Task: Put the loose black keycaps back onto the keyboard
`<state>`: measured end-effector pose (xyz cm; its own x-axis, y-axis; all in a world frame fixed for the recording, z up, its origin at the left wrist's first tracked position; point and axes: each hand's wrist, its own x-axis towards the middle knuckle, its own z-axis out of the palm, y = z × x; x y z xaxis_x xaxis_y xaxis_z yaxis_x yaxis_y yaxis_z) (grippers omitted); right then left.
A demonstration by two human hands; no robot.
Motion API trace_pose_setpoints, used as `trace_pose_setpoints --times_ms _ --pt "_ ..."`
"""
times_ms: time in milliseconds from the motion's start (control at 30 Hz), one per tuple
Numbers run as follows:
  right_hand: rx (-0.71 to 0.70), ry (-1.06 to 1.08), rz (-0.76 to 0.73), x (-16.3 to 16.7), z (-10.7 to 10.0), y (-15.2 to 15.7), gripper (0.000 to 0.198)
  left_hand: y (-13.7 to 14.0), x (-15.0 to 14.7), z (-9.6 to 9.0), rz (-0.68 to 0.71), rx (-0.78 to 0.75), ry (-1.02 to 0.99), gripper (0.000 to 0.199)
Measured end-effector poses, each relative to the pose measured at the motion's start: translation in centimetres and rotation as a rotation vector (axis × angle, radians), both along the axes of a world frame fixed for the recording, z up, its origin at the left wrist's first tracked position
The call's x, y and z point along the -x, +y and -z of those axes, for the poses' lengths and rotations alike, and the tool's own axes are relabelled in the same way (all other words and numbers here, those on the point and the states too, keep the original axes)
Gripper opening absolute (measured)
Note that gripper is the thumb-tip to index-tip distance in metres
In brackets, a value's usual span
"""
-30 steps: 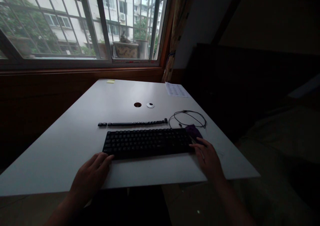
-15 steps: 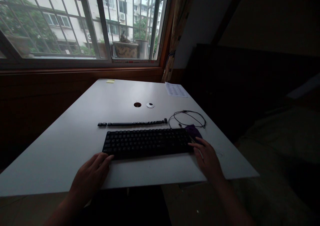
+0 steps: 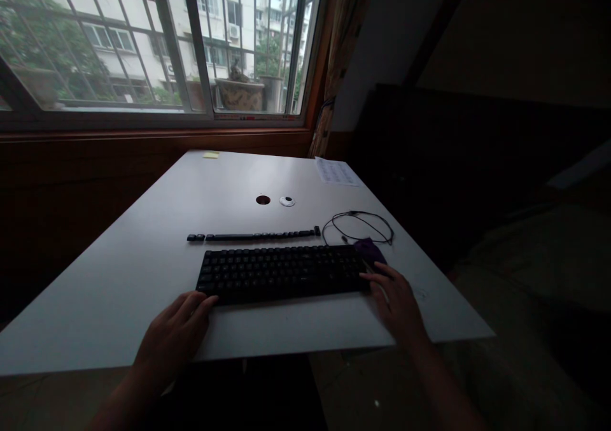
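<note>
keyboard: black, flat on the white desk (image 3: pixel 143 246) toward the near edge, between the two hands
left hand (image 3: pixel 175 326): at the near-left corner, touching; fingers close together; can't tell from here if the grip pinches the case
right hand (image 3: pixel 398 303): at the right end of the keyboard (image 3: pixel 281 275), fingers a bit apart; thin light thing by the fingertips, too dim to tell if the grip has it
loose keycaps (image 3: pixel 238 237): in a row just beyond the keyboard
purple cloth (image 3: pixel 370 249): by its far-right corner
black cable (image 3: pixel 353 212): coiled, beyond the cloth
</note>
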<state>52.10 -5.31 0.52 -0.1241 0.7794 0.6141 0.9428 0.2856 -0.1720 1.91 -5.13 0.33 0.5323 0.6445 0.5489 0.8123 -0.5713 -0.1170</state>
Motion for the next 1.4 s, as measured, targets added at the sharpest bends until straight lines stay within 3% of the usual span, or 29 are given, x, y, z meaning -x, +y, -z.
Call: trace_pose_setpoints --times_ms 133,233,400,600,733,867,1100,1400 --pt "-0.061 0.012 -0.011 0.0 -0.1 0.1 0.016 0.0 0.0 0.1 0.001 0.010 -0.009 0.029" --pt "-0.087 0.017 -0.041 0.1 -0.3 0.7 0.023 0.1 0.0 0.2 0.001 0.013 -0.024 0.028" --pt "-0.112 0.022 -0.088 1.2 -2.2 3.8 0.018 0.0 -0.1 0.0 -0.004 0.013 -0.025 0.029" --pt "0.112 0.095 -0.170 2.7 -4.8 11.9 0.018 -0.1 -0.2 -0.2 -0.007 0.014 -0.037 0.031" --pt "0.288 0.107 -0.239 3.2 -4.5 17.2 0.015 0.0 -0.1 -0.2 0.008 0.017 -0.046 0.030" --pt "0.415 0.102 -0.279 3.5 -3.4 20.2 0.025 0.0 -0.1 0.0 -0.002 0.028 -0.039 0.030" --pt "0.527 0.096 -0.315 3.9 -2.4 21.8 0.032 0.0 0.0 0.7 -0.026 0.101 -0.079 0.028" --pt "0.433 0.162 -0.293 3.0 -3.5 20.6 0.031 0.2 0.1 0.9 -0.040 0.150 -0.173 0.030"
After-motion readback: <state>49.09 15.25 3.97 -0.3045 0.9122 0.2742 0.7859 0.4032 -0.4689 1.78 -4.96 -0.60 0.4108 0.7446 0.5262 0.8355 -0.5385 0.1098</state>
